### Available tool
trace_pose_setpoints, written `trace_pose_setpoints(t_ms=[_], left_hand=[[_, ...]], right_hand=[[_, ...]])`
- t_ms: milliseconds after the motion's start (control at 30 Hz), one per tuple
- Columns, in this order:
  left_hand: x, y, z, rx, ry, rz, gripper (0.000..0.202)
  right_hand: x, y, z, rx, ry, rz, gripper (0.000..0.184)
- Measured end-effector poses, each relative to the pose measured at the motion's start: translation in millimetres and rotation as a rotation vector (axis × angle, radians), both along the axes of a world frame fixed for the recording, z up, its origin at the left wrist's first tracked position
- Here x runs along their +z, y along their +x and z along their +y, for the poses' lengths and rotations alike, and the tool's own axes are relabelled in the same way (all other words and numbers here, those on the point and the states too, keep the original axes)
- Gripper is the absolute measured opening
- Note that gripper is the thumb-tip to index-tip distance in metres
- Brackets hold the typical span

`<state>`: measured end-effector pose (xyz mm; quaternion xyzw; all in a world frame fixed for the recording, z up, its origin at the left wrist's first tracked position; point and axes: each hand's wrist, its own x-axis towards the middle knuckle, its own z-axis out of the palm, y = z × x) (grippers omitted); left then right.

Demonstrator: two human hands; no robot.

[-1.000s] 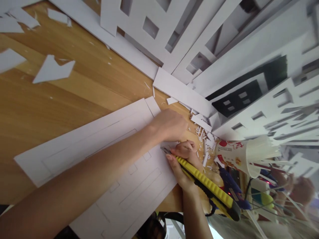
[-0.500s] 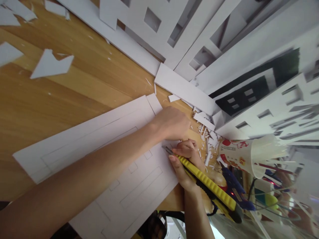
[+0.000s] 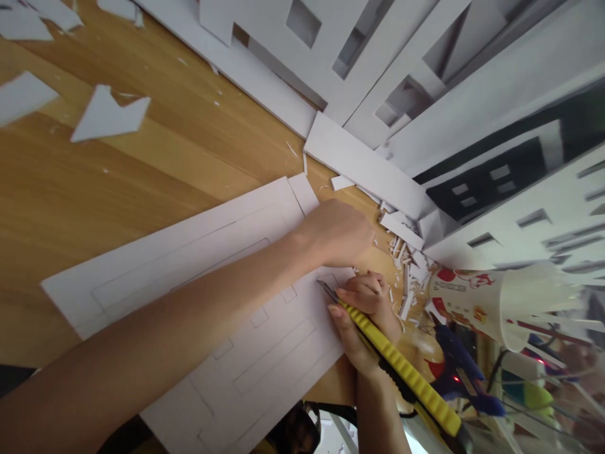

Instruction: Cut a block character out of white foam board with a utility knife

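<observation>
My right hand grips a yellow utility knife, its blade tip at the surface of a white foam board. Drawn pencil outlines of rectangles cover the board. My left arm crosses over the board from the lower left. At its end my left hand is curled into a fist by the board's far end, just above the knife. The fingers of the left hand face away, so whatever they hold is hidden. A narrow white strip lies along the board's upper end.
White cut-out panels with window openings stand along the back. Small white offcuts pile up near a paper cup. A blue glue gun with a red light sits at right. Larger scraps lie on the wooden table.
The whole view has shifted, so most things appear slightly farther right. The knife stays in my right hand, its tip only a little displaced on the board. My left hand remains curled.
</observation>
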<state>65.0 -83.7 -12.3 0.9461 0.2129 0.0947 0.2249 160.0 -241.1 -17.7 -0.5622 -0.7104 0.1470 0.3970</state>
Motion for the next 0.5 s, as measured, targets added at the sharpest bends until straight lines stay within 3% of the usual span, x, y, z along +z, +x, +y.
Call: trace_pose_setpoints(t_ms=[500], left_hand=[[1.3, -3.7, -0.9, 0.018, -0.003, -0.043, 0.028]], right_hand=[[-2.1, 3.8, -2.3, -0.033, -0.034, 0.008, 0.012]])
